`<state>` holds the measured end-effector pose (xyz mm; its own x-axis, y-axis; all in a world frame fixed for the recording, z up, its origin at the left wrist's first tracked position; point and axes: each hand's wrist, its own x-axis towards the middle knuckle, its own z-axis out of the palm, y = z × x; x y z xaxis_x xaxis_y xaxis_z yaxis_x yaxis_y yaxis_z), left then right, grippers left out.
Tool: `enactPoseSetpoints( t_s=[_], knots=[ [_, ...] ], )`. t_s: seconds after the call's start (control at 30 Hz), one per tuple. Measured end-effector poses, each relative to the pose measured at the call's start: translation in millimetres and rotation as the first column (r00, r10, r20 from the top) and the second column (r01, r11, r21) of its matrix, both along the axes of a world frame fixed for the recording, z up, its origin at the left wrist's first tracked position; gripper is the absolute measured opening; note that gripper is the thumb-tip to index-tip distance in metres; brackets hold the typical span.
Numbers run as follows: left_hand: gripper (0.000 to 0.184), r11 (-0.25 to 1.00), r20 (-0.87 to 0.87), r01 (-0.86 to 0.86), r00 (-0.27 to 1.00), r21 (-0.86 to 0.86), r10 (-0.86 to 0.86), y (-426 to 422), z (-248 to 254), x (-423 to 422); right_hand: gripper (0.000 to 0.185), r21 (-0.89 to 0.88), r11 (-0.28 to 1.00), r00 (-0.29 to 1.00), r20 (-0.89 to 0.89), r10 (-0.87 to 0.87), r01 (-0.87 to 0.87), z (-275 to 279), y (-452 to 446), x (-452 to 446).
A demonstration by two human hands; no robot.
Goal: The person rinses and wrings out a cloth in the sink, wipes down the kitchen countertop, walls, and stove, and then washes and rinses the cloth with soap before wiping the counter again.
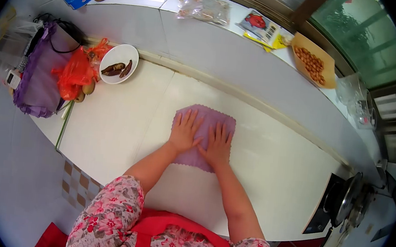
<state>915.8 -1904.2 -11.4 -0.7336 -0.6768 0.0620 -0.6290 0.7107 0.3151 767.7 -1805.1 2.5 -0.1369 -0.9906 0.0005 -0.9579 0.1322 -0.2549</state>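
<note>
A purple cloth [193, 159] with scalloped edges lies spread on the white counter. My left hand [185, 132] rests flat on its left half, fingers apart and pointing away from me. On the right half, my right hand [216, 146] is also pressed flat with its fingers spread. The two thumbs come close together near the middle of the cloth. Neither hand grips anything.
A white bowl [109, 78] with brown sweet-potato-like pieces and a red plastic bag [74, 76] stand at the back left. A stove [322, 207] is at the right. The ledge holds jars, packets and a tray of nuts [329, 72].
</note>
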Motion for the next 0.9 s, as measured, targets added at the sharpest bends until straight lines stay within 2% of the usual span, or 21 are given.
enactPoseSetpoints(
  t_s=[0.2,0.33,0.4,0.43,0.5,0.6,0.7,0.9],
  knots=[
    [0.077,0.998,0.004,-0.046,0.999,-0.049,0.046,-96,-11,6,0.078,-0.125,0.992,1.0,-0.012,-0.009,0.007,-17,-93,10],
    [0.074,0.993,-0.023,-0.09,0.996,-0.07,0.088,-148,-14,16,0.075,-0.138,0.99,1.0,-0.006,-0.022,0.021,-14,-152,24],
    [0.072,0.992,-0.038,-0.09,0.995,-0.092,0.087,-159,-17,20,0.074,-0.052,0.998,0.986,-0.157,-0.051,0.043,-14,-166,33],
    [0.07,0.991,-0.054,-0.095,0.994,-0.091,0.09,-157,-16,21,0.074,-0.037,0.998,0.987,-0.15,-0.058,0.053,-18,-166,38],
    [0.068,0.991,-0.082,-0.099,0.992,-0.085,0.092,-156,-16,21,0.073,-0.115,0.99,0.989,-0.112,-0.097,0.084,-21,-165,38],
    [0.067,0.988,-0.081,-0.109,0.992,-0.112,0.101,-151,-23,34,0.072,-0.123,0.985,0.975,-0.172,-0.143,0.122,-26,-157,61],
    [0.066,0.986,-0.087,-0.095,0.993,-0.135,0.084,-136,-20,70,0.072,-0.083,0.99,0.989,-0.08,-0.122,0.115,-23,-140,91],
    [0.066,0.989,-0.038,-0.143,0.989,-0.048,0.141,-74,-11,146,0.078,-0.039,0.999,0.999,-0.029,-0.013,0.012,-18,-89,151]
  ],
)
